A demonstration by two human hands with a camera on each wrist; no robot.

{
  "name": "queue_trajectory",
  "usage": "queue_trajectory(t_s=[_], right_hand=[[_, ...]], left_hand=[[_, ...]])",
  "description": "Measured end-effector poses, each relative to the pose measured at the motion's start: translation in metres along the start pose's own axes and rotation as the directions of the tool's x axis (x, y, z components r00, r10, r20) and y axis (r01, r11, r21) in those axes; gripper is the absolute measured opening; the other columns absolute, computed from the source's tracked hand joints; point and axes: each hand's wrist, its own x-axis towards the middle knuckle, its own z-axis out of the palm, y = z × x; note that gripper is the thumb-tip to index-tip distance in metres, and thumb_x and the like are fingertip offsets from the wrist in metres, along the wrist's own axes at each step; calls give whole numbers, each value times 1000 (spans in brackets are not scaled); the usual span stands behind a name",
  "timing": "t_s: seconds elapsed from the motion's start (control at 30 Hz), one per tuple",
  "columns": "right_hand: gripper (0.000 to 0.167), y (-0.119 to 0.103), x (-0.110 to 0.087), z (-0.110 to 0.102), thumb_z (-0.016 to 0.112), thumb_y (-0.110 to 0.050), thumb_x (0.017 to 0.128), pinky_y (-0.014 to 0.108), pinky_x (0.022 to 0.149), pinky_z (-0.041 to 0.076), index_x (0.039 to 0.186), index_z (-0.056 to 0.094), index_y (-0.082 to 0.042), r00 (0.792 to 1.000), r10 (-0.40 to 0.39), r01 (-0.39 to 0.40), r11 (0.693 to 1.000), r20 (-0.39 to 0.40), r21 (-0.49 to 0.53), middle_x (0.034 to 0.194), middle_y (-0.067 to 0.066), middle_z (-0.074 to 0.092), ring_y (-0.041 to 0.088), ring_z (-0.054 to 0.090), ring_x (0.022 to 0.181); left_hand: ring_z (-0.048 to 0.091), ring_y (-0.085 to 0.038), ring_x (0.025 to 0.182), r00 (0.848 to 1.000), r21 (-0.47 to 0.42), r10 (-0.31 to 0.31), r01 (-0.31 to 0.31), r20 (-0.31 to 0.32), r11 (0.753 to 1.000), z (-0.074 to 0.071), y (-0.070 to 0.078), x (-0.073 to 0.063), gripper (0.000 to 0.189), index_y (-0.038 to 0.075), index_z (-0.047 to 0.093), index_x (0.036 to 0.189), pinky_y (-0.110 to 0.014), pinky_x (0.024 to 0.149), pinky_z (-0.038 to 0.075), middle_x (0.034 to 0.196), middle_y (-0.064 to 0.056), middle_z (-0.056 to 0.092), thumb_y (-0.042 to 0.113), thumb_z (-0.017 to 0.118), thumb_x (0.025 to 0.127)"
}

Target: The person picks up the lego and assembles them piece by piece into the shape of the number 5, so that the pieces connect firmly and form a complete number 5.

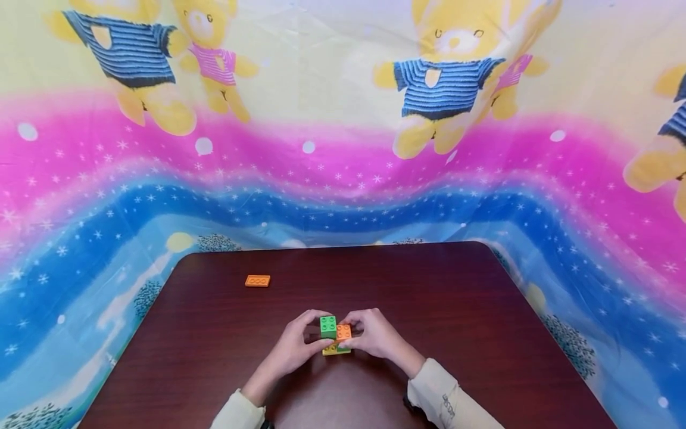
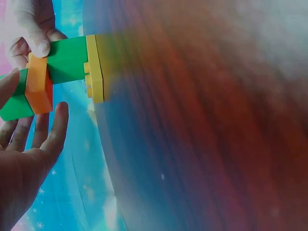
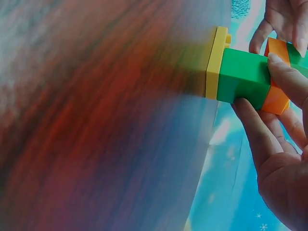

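A small stack of toy building bricks stands on the table between both hands. Its base is a yellow plate, with a lower green brick at one end. Across that lies an orange plate, jutting to the left, and an upper green brick sits on the jutting end. My left hand holds the upper green brick between thumb and fingers. With the thumb on the orange plate's near side and fingers behind, my right hand grips the stack; one fingertip reaches the lower green brick.
A loose orange plate lies farther back, left of the stack. The dark brown table has rounded back corners. Behind and beside it hangs a patterned cloth with printed bears.
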Motion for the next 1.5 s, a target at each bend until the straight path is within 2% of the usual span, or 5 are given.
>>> queue_trajectory(t_s=[0.3,0.47,0.8,1.33,1.5], right_hand=[[37,1,0,1,93,-27,78,25,80,61,110,78,-15,1000,26,-26,1000,-2,10,106,0,76,8,73,91],[38,0,1,1,93,-27,78,26,80,61,111,78,-15,999,39,-39,999,-4,28,107,1,76,9,73,91],[38,-1,-1,3,93,-25,78,27,80,61,111,78,-13,999,41,-41,999,-14,31,107,3,75,12,74,93],[37,-2,-2,2,93,-26,78,29,81,61,110,78,-14,999,52,-52,997,3,48,107,1,75,12,74,94],[38,-1,-4,1,92,-27,78,29,82,62,111,78,-14,999,46,-46,998,-6,36,108,2,75,12,74,94]], left_hand=[[70,-28,110,1000,35,25,-24,-7,999,-22,-7,-3,65,23,59,138,-43,93,59,126,-7,65,7,87,83],[67,-34,114,994,81,23,-14,-110,997,-41,-15,-1,60,19,61,137,-47,97,57,128,-12,66,6,86,84],[63,-35,120,953,104,-86,121,-292,987,-76,-43,14,53,7,59,139,-54,102,53,132,-19,64,7,80,91],[52,-41,133,882,143,-227,309,-414,940,-119,-85,34,53,3,50,147,-56,110,46,143,-24,52,12,71,99],[44,-44,140,860,84,-284,350,-425,933,-130,-93,39,59,6,45,152,-60,114,39,152,-24,44,13,69,100]])
